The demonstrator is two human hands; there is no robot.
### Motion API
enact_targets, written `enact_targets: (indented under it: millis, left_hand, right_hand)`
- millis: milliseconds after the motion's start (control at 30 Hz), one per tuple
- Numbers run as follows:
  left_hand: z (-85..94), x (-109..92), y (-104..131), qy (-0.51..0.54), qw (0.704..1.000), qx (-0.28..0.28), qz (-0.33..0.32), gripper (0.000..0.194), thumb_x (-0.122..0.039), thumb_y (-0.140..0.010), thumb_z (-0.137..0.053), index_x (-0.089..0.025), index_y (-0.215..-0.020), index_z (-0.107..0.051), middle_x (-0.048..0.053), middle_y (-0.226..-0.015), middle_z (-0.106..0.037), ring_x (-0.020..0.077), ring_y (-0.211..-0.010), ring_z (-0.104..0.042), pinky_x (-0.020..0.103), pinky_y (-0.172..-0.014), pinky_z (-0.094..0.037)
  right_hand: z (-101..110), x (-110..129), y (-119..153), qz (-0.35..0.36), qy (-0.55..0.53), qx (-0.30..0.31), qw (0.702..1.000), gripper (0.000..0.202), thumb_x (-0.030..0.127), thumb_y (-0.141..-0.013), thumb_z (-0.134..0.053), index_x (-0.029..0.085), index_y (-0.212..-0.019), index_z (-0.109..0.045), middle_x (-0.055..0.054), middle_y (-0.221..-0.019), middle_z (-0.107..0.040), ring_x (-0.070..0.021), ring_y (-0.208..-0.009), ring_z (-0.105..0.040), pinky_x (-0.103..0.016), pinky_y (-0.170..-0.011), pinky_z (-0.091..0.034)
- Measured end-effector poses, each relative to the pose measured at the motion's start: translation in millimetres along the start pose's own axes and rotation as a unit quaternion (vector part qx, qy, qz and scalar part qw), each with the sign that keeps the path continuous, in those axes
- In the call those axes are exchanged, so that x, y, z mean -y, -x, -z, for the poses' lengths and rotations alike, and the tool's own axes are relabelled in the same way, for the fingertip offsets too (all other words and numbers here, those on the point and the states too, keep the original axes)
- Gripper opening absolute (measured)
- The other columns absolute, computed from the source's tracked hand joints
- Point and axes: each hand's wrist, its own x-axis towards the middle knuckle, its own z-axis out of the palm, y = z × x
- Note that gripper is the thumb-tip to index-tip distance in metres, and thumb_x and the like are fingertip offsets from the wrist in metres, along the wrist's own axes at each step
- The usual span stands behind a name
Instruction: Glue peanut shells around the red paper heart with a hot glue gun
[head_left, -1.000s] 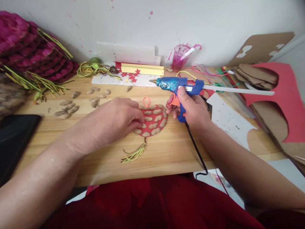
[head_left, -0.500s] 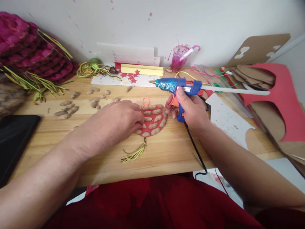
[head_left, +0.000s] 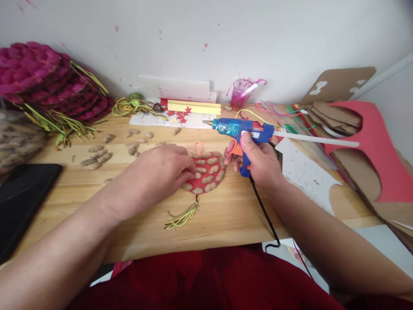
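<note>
"How many do you count?"

"Two hands, my left hand (head_left: 161,170) and my right hand (head_left: 262,161). One glue gun (head_left: 240,129). One red disc (head_left: 194,183) with one tassel (head_left: 183,216)."

"And around them?"

"One cup (head_left: 239,95), one black tablet (head_left: 27,202), five peanuts (head_left: 105,157) clustered nearest it. My fingers hide some on the disc."

Could read no words, brands, numbers or signs. Noted fine print on white label (head_left: 251,134) on side of blue glue gun (head_left: 232,125), too small to make out. Saw tiny dark marks on white sheet (head_left: 142,120) along far edge of table (head_left: 226,228); can't tell whether print.
</note>
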Motion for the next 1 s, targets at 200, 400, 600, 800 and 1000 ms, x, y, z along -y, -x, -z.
enact_targets:
  millis: [200, 400, 600, 800, 1000]
  left_hand:
    - [14.7, 10, -9, 0.411, 0.882, -0.025, 0.230, 0.019, -0.037, -0.075, -0.084, -0.021, -0.085, -0.081, 0.002, -0.077, -0.077, 0.0143, -0.066, -0.065, 0.025, -0.062, -0.048]
    - [9.8, 19, -15, 0.635, 0.723, -0.078, 0.261, 0.039, -0.042, -0.052, -0.102, -0.016, -0.069, -0.079, 0.000, -0.065, -0.068, 0.0058, -0.058, -0.054, 0.017, -0.056, -0.043]
    - [3.1, 24, -16, 0.679, 0.686, -0.062, 0.255, 0.037, -0.038, -0.055, -0.102, -0.015, -0.071, -0.079, 0.000, -0.065, -0.067, 0.0053, -0.058, -0.053, 0.016, -0.056, -0.043]
    - [2.4, 26, -15, 0.679, 0.687, -0.073, 0.249, 0.038, -0.038, -0.053, -0.103, -0.015, -0.073, -0.081, 0.001, -0.065, -0.067, 0.0066, -0.059, -0.054, 0.017, -0.058, -0.043]
    - [3.1, 26, -16, 0.671, 0.694, -0.073, 0.251, 0.038, -0.038, -0.052, -0.103, -0.016, -0.074, -0.081, 0.000, -0.066, -0.067, 0.0066, -0.059, -0.053, 0.018, -0.059, -0.042]
  right_hand:
    - [-3, 9, 9, 0.026, -0.059, 0.022, 0.998, 0.048, 0.066, -0.093, -0.066, 0.022, -0.074, -0.067, -0.004, -0.072, -0.067, -0.0171, -0.061, -0.068, -0.027, -0.045, -0.046]
    - [-2, 8, 22, 0.073, -0.058, 0.039, 0.995, 0.040, 0.058, -0.101, -0.060, 0.022, -0.088, -0.072, -0.005, -0.082, -0.071, -0.0152, -0.060, -0.063, -0.028, -0.051, -0.047]
    - [-2, 8, 30, 0.105, 0.001, 0.085, 0.991, 0.039, 0.055, -0.103, -0.058, 0.020, -0.089, -0.070, -0.006, -0.083, -0.072, -0.0160, -0.065, -0.067, -0.028, -0.056, -0.048]
    - [-5, 10, 32, 0.112, 0.067, 0.055, 0.990, 0.046, 0.059, -0.102, -0.057, 0.018, -0.083, -0.066, -0.003, -0.069, -0.066, -0.0143, -0.058, -0.062, -0.026, -0.054, -0.048]
    - [-3, 13, 32, 0.121, 0.116, 0.052, 0.984, 0.050, 0.059, -0.102, -0.054, 0.018, -0.077, -0.064, -0.003, -0.064, -0.064, -0.0131, -0.056, -0.060, -0.025, -0.053, -0.048]
